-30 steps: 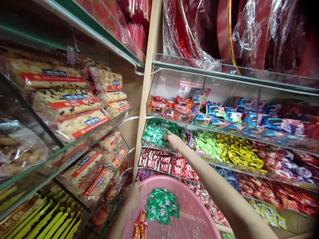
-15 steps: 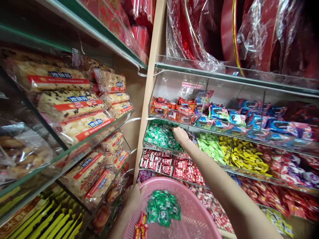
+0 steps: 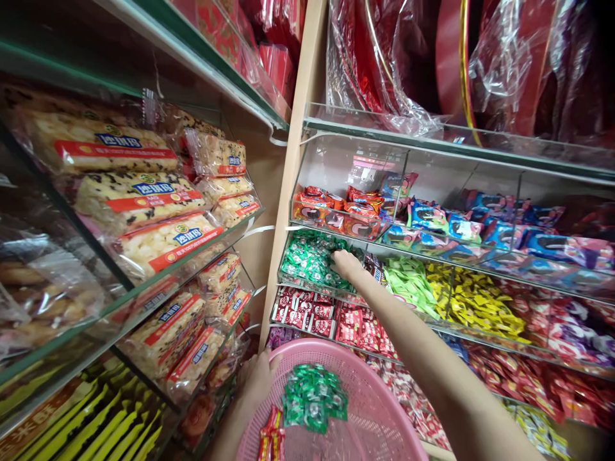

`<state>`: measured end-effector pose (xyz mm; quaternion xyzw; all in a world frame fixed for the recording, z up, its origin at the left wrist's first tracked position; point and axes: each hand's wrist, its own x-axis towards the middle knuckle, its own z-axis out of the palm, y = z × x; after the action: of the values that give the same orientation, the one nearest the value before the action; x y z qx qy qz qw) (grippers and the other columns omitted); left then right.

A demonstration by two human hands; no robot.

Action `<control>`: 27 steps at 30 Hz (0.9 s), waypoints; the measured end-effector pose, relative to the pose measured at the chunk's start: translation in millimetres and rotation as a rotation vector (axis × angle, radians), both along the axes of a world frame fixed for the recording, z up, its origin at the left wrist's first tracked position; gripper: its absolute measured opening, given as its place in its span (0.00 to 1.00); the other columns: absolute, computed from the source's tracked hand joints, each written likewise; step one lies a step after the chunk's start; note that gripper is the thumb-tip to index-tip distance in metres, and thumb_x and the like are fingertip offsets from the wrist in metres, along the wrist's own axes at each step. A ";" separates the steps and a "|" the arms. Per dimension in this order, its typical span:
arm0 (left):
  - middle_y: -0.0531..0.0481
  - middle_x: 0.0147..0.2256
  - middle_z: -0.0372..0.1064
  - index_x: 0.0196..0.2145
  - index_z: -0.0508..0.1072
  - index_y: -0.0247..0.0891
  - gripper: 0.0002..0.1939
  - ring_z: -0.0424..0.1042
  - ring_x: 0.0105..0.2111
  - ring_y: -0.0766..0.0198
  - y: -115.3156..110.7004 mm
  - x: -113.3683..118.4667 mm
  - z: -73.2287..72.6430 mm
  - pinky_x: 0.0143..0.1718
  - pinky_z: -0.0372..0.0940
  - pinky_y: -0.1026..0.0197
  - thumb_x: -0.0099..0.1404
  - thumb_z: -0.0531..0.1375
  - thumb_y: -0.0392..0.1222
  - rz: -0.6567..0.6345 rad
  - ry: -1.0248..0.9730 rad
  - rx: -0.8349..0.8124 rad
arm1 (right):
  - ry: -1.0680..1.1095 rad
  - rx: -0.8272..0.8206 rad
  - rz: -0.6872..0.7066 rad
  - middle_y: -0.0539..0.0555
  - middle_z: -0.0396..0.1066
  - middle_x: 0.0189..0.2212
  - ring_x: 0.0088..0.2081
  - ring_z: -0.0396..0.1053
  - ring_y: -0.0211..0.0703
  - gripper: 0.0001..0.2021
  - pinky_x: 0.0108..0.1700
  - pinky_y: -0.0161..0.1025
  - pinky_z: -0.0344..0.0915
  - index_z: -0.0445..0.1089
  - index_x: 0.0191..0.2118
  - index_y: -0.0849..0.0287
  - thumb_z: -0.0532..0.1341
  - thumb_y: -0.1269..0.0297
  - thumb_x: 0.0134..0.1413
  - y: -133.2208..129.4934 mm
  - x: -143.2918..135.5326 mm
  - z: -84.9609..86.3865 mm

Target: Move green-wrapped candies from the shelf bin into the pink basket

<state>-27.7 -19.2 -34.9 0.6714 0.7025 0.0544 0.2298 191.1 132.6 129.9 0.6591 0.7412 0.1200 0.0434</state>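
My left hand (image 3: 258, 379) is closed on the left rim of a round pink plastic basket (image 3: 398, 410). Inside lie a heap of green-wrapped candies (image 3: 314, 397) and a few red-and-yellow packets (image 3: 271, 438). My right hand (image 3: 346, 264) reaches into a clear shelf bin, its fingers curled in among loose green-wrapped candies (image 3: 307, 259) of the same kind. The fingertips are partly hidden, so how many candies they grip does not show. Close by on the right are a dark-wrapped candy (image 3: 373, 266) and light green packets (image 3: 408, 282).
Glass shelf edges and clear dividers (image 3: 451, 291) surround the right hand. Above are red and blue snack packets (image 3: 427, 218); below, red-and-white candies (image 3: 302, 310). Yellow packets (image 3: 473, 301) lie further right. On the left, a shelf holds wrapped puffed-grain bars (image 3: 168, 243). A wooden post (image 3: 288, 166) divides the shelving.
My right hand has dipped slightly lower among the green-wrapped candies, its fingers curled. The view has shifted a little; my left hand still holds the basket, with its contents apparently the same.
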 end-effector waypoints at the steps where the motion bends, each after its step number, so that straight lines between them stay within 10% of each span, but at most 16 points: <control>1: 0.37 0.46 0.75 0.51 0.71 0.35 0.24 0.73 0.48 0.51 0.1 -0.1 0.3 0.42 0.62 0.58 0.70 0.43 0.49 0.006 0.003 -0.006 | -0.006 0.007 -0.006 0.66 0.73 0.45 0.49 0.72 0.50 0.13 0.45 0.36 0.65 0.73 0.48 0.65 0.56 0.70 0.60 -1.5 -0.7 2.4; 10: 0.38 0.47 0.74 0.52 0.70 0.36 0.25 0.73 0.48 0.50 1.4 -0.8 -0.6 0.43 0.63 0.56 0.70 0.43 0.50 0.004 0.035 -0.013 | -0.040 -0.015 0.124 0.64 0.74 0.43 0.47 0.71 0.51 0.11 0.44 0.38 0.62 0.75 0.43 0.63 0.57 0.73 0.57 -13.4 0.8 30.4; 27: 0.37 0.45 0.75 0.52 0.71 0.36 0.25 0.74 0.48 0.51 -0.8 -0.3 -4.9 0.42 0.63 0.58 0.70 0.43 0.51 -0.011 0.022 0.014 | -0.110 -0.127 0.348 0.62 0.70 0.46 0.44 0.72 0.46 0.11 0.42 0.34 0.63 0.71 0.46 0.64 0.58 0.75 0.57 -23.6 11.6 -1.6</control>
<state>-28.0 -20.0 -39.8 0.6775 0.7009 0.0505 0.2174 202.7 109.1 128.3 0.5093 0.8466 0.1144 0.1040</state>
